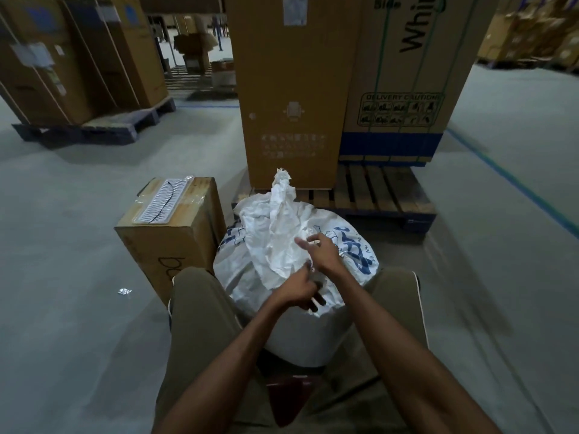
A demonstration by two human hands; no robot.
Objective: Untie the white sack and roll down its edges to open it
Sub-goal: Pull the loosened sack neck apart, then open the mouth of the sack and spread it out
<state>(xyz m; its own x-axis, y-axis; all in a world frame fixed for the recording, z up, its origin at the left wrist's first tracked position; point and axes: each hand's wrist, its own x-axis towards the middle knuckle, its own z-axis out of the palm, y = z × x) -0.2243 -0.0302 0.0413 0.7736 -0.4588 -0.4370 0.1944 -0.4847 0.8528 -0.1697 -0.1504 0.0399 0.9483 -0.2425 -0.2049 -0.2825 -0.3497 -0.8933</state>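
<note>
Sack [282, 245] sits upright on the floor [78, 230] between my knees, dead centre of view, close enough that both arms reach its top without leaning. I judge it is wedged there so the legs steady it while the hands work the tie. Its neck [282, 189] stands up toward 12 o'clock, crumpled and gathered, so the mouth is not yet open and no edge is rolled.

My left hand [297, 289] is at the near side of the gathered cloth, fingers curled in a closed grip on a fold or on the tie; which one I cannot tell, as the knuckles hide it. My right hand [322, 255] lies just beyond it at about 1 o'clock, fingers loosely spread over the cloth, holding nothing that I can see; it seems to pin the fabric while the left picks at the knot.

A box [169, 233] touches the sack at 10 o'clock. A pallet [376, 192] with tall cartons [291, 89] stands at 12 to 1 o'clock, just behind. The floor is bare grey concrete with a blue line [517, 183] at 2 o'clock; this is a dim warehouse with more stacked cartons at 10 o'clock.
</note>
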